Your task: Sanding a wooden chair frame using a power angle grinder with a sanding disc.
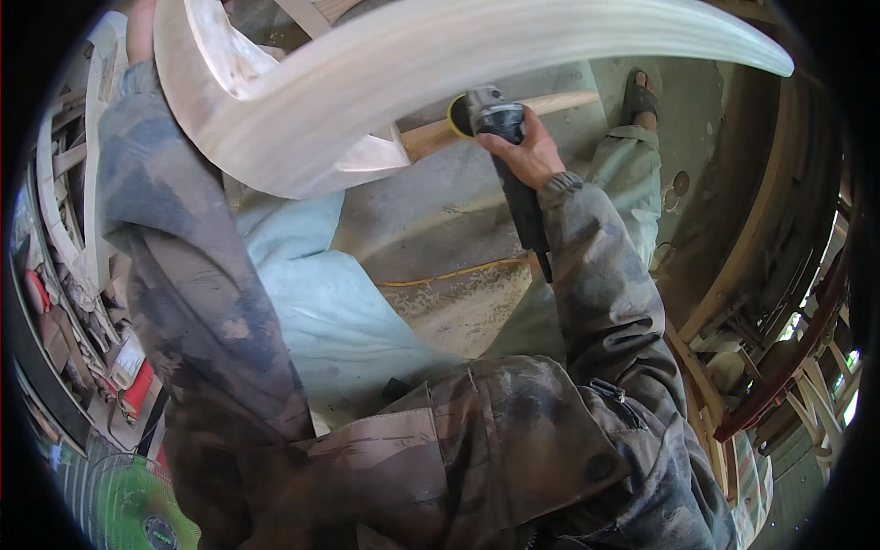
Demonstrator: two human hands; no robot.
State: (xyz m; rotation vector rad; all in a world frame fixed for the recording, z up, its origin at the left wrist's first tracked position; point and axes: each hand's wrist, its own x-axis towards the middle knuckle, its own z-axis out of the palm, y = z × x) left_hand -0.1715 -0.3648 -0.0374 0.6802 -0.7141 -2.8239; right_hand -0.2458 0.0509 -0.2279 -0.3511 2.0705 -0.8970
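My right hand point(525, 151) grips the dark body of a handheld grinder point(502, 137) with a yellow sanding disc point(456, 116) at its head. The disc touches a pale wooden bar point(550, 101) of a curved wooden furniture piece point(440, 64). That pale sanded piece arcs across the top of the view, close to the camera. My left arm reaches up along the left side; my left hand point(140, 32) is at the top edge behind the wood, and its grasp is hidden. Both sleeves are camouflage fabric.
A yellow cord point(449, 273) runs over the dusty concrete floor point(458, 220). My sandalled foot point(641, 99) rests at upper right. Stacked wooden parts point(73, 229) lie at left, curved wooden frames point(779, 348) at right. A green fan point(137, 509) stands at lower left.
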